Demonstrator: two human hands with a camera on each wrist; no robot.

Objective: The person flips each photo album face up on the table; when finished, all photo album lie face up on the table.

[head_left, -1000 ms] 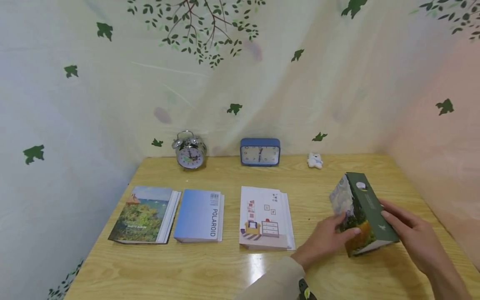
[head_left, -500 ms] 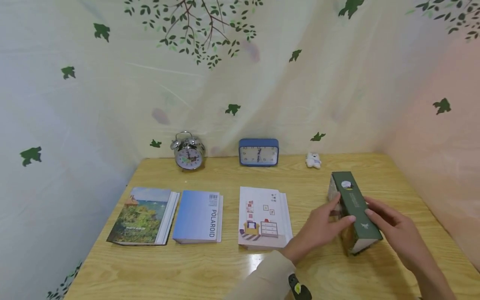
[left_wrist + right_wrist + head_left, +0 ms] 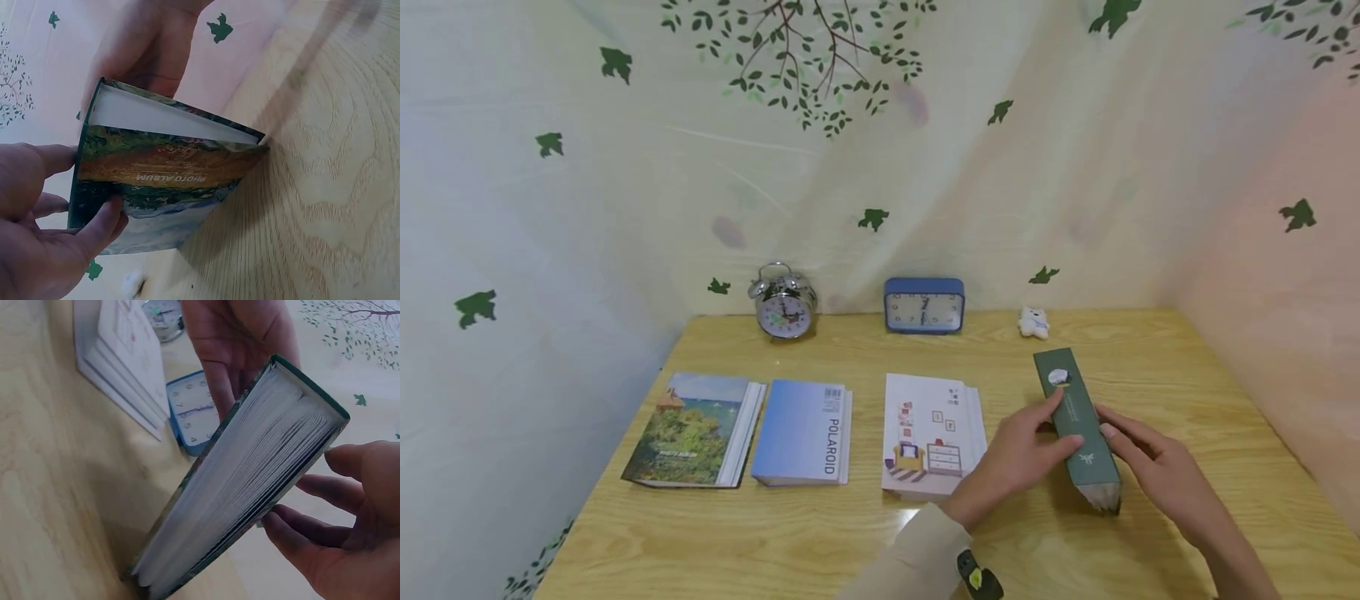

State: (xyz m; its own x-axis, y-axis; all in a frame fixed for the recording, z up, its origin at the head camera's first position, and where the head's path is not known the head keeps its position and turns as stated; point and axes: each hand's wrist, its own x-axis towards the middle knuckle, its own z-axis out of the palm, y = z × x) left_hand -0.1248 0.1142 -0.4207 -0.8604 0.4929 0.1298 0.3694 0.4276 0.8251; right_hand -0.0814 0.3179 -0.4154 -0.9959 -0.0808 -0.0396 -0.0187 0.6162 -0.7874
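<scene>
A thick photo album (image 3: 1078, 425) with a green spine and painted cover stands on its page edge, spine up and tilted, between my hands. My left hand (image 3: 1011, 458) holds its left side, with fingertips on the painted cover (image 3: 162, 175) and at the spine edge. On the other side my right hand (image 3: 1161, 475) holds it with thumb and fingers against the cover and spine edge. White pages (image 3: 250, 462) show between the covers in the right wrist view. The album's lower edge touches the wooden table (image 3: 325, 187).
To the left lie a white album (image 3: 928, 425) with a room drawing, a blue POLAROID album (image 3: 797, 429) and a landscape-covered album (image 3: 696, 433). Along the back stand a silver alarm clock (image 3: 786, 308), a blue clock (image 3: 923, 306) and a small white bear figure (image 3: 1033, 322).
Both hands have shifted the album left, toward the white album. It has turned more upright, so its spine faces up and the painted cover is hidden from the head view.
</scene>
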